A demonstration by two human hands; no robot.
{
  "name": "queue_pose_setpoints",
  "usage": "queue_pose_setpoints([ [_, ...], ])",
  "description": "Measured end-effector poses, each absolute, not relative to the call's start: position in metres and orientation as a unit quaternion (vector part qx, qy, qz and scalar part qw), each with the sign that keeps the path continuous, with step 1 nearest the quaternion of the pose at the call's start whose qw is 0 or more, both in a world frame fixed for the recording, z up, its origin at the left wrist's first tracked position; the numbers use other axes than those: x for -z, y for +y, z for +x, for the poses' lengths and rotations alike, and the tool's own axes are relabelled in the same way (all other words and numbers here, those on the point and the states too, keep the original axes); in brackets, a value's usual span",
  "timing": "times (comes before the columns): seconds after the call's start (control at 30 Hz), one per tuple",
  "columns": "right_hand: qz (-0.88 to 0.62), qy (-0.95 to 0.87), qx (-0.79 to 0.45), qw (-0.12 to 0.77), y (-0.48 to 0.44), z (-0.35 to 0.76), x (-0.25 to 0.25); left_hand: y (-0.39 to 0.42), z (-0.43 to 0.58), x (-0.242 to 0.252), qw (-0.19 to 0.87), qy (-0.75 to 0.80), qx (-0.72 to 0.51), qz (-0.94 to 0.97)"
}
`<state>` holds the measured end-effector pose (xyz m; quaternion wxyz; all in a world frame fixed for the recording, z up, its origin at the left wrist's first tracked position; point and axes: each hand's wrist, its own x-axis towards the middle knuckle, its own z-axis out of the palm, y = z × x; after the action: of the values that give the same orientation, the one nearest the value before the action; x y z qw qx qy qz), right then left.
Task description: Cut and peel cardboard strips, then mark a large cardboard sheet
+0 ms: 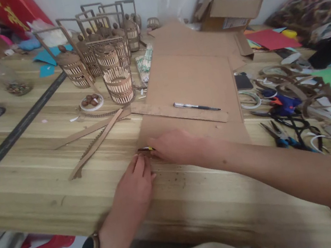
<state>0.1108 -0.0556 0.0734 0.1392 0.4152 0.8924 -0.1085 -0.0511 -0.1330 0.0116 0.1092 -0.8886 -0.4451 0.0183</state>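
My right hand point(175, 145) is closed around a small cutter point(146, 149) with a yellow part, its tip pointing left. Just below the tip, my left hand point(136, 179) presses its fingertips down on a small brown piece at the lower left edge of the large cardboard sheet point(189, 73). Most of that piece is hidden under the fingers. A cardboard strip point(166, 113) with a pen point(197, 106) on it lies across the sheet beyond my hands. More cardboard strips point(96, 148), some with notched edges, lie to the left.
Several small lantern-like baskets point(118, 85) stand at the back, beside a dish of brown balls point(91, 102). A long dark bar point(20, 129) crosses the left side. Pliers point(278, 134), tape rolls point(249, 99) and brown strips crowd the right. An open box point(228, 7) stands behind.
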Motion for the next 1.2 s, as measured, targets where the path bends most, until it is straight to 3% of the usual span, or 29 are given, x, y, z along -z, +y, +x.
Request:
queue_pose_setpoints([
  [0.8,0.388,0.905,0.113,0.136,-0.056,0.106,-0.081,-0.127,-0.059,-0.011,0.057,-0.439,0.031,-0.896],
  [1.2,0.371,0.901,0.043,0.221,-0.067,0.092,-0.106,-0.127,-0.059,-0.014,0.041,-0.455,0.013,-0.889],
])
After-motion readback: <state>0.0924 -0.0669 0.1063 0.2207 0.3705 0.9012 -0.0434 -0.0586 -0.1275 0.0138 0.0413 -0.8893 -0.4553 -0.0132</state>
